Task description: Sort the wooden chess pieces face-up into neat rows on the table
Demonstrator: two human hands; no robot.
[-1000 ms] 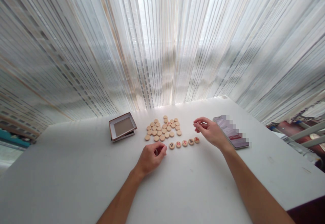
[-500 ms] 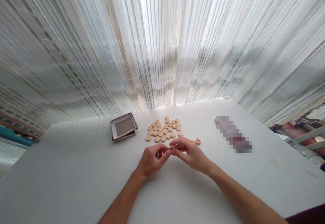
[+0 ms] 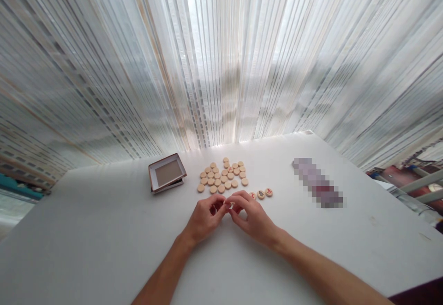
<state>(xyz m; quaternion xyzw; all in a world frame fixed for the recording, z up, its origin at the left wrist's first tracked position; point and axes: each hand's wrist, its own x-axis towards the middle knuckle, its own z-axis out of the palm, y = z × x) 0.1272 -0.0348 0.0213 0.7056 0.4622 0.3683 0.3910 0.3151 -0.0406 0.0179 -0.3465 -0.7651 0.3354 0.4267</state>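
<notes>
My left hand (image 3: 205, 217) and my right hand (image 3: 256, 216) meet fingertip to fingertip low over the white table. Between their thumbs and fingers is a xiangqi piece, almost wholly covered by the fingers. Just beyond lies a loose group of round wooden xiangqi pieces (image 3: 221, 188), mostly blank side up; one piece with a red mark (image 3: 230, 170) sits among them. Right of the group, beside my right hand, a short row holds a black-marked piece (image 3: 260, 194), a red-marked piece (image 3: 269, 192) and another red one (image 3: 253, 195), partly behind my fingers.
A shallow open box (image 3: 168, 172) rests on another box part at the left of the pieces. On the right lies a long pixelated object (image 3: 318, 182). The white table (image 3: 104, 231) reaches back to a striped sheer curtain (image 3: 221, 65).
Both hands have shifted slightly left, with the right hand uncovering more of the face-up row. The piece between my fingertips, visible before, is now mostly hidden.
</notes>
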